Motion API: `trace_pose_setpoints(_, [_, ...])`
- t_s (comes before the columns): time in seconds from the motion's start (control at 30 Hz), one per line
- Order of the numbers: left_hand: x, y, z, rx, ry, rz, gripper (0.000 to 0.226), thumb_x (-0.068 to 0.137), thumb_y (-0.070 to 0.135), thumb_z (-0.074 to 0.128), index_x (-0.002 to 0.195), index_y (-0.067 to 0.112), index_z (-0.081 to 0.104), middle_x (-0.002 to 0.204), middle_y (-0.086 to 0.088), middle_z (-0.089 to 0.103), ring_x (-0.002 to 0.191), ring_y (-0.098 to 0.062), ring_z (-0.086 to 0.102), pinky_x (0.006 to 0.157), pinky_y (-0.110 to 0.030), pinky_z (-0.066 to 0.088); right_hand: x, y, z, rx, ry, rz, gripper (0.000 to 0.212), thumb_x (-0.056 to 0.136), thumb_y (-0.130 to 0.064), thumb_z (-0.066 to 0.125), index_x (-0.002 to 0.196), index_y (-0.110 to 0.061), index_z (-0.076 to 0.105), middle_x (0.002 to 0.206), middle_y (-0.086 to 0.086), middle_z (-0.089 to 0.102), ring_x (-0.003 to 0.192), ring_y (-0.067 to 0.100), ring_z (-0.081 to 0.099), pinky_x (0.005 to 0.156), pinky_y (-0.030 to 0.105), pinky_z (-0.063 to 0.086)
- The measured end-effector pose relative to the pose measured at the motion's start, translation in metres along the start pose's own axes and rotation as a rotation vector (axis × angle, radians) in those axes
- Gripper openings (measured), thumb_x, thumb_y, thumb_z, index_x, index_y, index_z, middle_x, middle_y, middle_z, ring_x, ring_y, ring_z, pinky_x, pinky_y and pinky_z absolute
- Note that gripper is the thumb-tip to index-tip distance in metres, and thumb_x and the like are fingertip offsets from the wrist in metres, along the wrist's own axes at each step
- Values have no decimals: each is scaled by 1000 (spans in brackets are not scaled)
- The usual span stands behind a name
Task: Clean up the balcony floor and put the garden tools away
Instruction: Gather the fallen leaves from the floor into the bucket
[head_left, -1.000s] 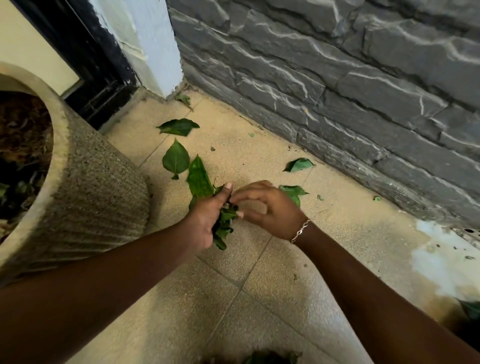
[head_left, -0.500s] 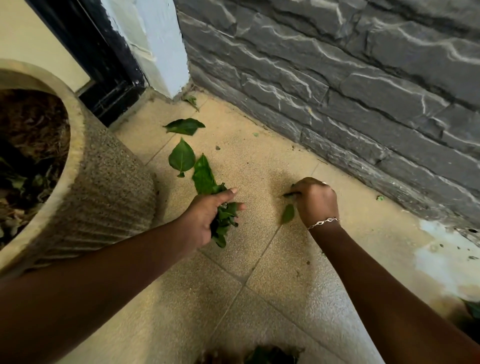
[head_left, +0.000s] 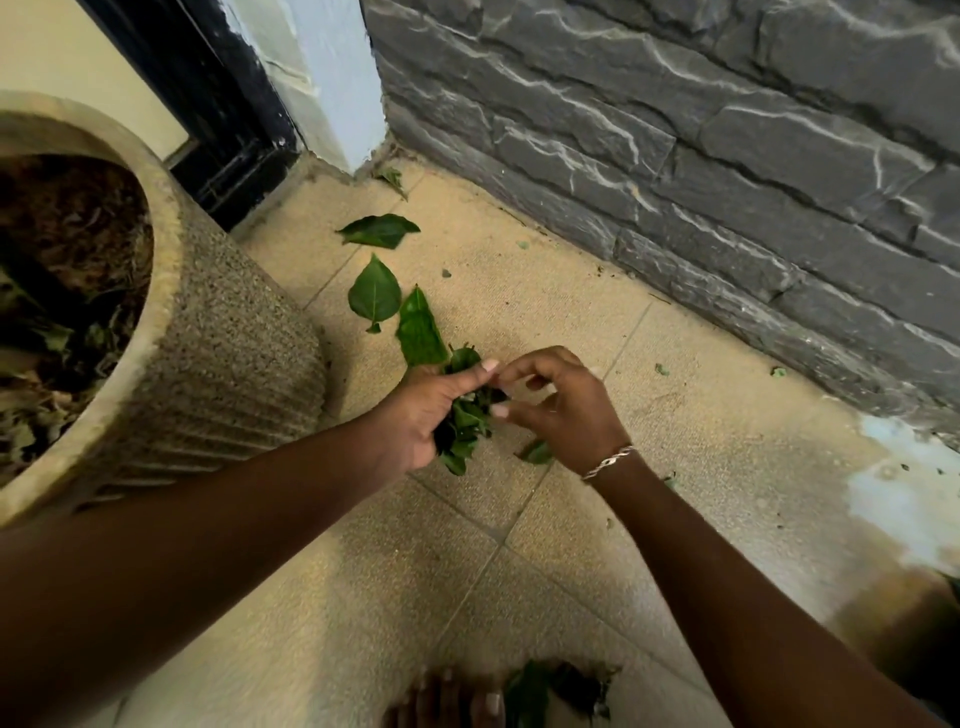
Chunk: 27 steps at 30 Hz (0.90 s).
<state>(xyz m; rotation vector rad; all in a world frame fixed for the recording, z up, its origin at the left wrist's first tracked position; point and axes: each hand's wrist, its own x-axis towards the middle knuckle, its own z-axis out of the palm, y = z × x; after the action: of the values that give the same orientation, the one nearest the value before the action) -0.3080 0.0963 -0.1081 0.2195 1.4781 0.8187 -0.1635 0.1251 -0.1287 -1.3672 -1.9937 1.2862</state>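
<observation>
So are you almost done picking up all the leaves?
Partly. A bunch of leaves is already in the left hand; the right hand adds one leaf. Three big leaves by the planter and a pile near the foot remain. No tools in view.

Soft, flat daylight here, nothing harsh. The pot (head_left: 218, 374) throws a mushy shadow on the floor (head_left: 519, 270) just right of it, and inside the pot it's murky. Far right of the pot, a pale patch (head_left: 904, 499) on the tiles is blown out. The bunch of leaves (head_left: 467, 421) in the left hand (head_left: 426, 415) reads as a dark clump. The leaf (head_left: 536, 452) under the right hand (head_left: 566, 410) is smeared. Fisheye bends the stone wall (head_left: 675, 156) and stretches the pot's rim.
</observation>
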Motion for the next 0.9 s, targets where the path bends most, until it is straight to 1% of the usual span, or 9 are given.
trace_pose_setpoints(0.13, [5, 1, -13, 46, 127, 18, 14, 84, 17, 68, 94, 7, 68, 62, 1, 67, 53, -11, 62, 50, -20, 46, -7, 25, -22, -410, -253, -14, 31, 74, -15, 75, 103, -18, 65, 108, 0, 50, 94, 14, 49, 79, 29, 45])
trace_pose_setpoints(0.2, [6, -1, -14, 45, 150, 11, 18, 82, 16, 69, 97, 6, 68, 75, -4, 67, 67, -18, 63, 57, -24, 47, -12, 33, -18, -561, -355, -82, 29, 77, -11, 70, 105, -16, 66, 110, 6, 51, 100, 22, 51, 80, 32, 47])
trace_pose_setpoints(0.27, [5, -4, -12, 69, 144, 2, 12, 82, 18, 69, 89, 8, 69, 82, -6, 67, 76, -20, 61, 60, -26, 46, -13, 37, -12, -555, -352, -115, 23, 76, -6, 68, 99, -12, 68, 104, 9, 56, 98, 28, 54, 78, 33, 47])
trace_pose_setpoints(0.37, [4, -8, -11, 65, 136, -9, 11, 84, 20, 67, 84, 9, 68, 88, -6, 66, 76, -19, 60, 57, -25, 44, -11, 37, -11, -491, -268, -71, 14, 76, -7, 70, 90, -10, 68, 92, 2, 60, 92, 22, 56, 73, 24, 39])
trace_pose_setpoints(0.5, [4, -12, -7, 48, 131, -24, 15, 87, 25, 65, 83, 11, 66, 84, -3, 64, 71, -17, 58, 52, -23, 43, -10, 28, -8, -198, -90, 74, 8, 77, -7, 71, 83, -13, 70, 74, -9, 60, 71, 7, 56, 64, 12, 42])
trace_pose_setpoints(0.6, [4, -15, 3, -62, 132, -3, 26, 88, 30, 63, 103, 8, 62, 92, -7, 66, 74, -18, 62, 52, -23, 48, -13, 6, 5, 387, 70, 199, 17, 80, -2, 68, 72, -17, 65, 63, -14, 63, 61, -1, 57, 63, 14, 45])
trace_pose_setpoints(0.73, [3, -9, 18, -216, 178, 6, 28, 95, 32, 54, 104, 6, 60, 92, -10, 65, 78, -21, 64, 60, -28, 53, -16, -24, 37, 884, 263, 342, 23, 86, 5, 55, 70, -11, 58, 74, 2, 62, 70, 10, 58, 69, 22, 48])
trace_pose_setpoints(0.8, [5, -7, 23, -254, 246, 2, 28, 96, 34, 50, 101, 8, 59, 89, -9, 63, 76, -21, 62, 64, -30, 52, -19, -31, 49, 941, 356, 348, 21, 89, 4, 51, 79, -13, 58, 78, 1, 65, 74, 9, 63, 70, 22, 52])
trace_pose_setpoints(0.9, [5, -7, 26, -331, 318, -11, 31, 99, 32, 46, 114, 7, 55, 94, -11, 62, 78, -22, 61, 67, -32, 51, -22, -37, 57, 936, 400, 334, 32, 93, 3, 44, 96, -24, 61, 103, 9, 68, 102, 17, 64, 91, 33, 52])
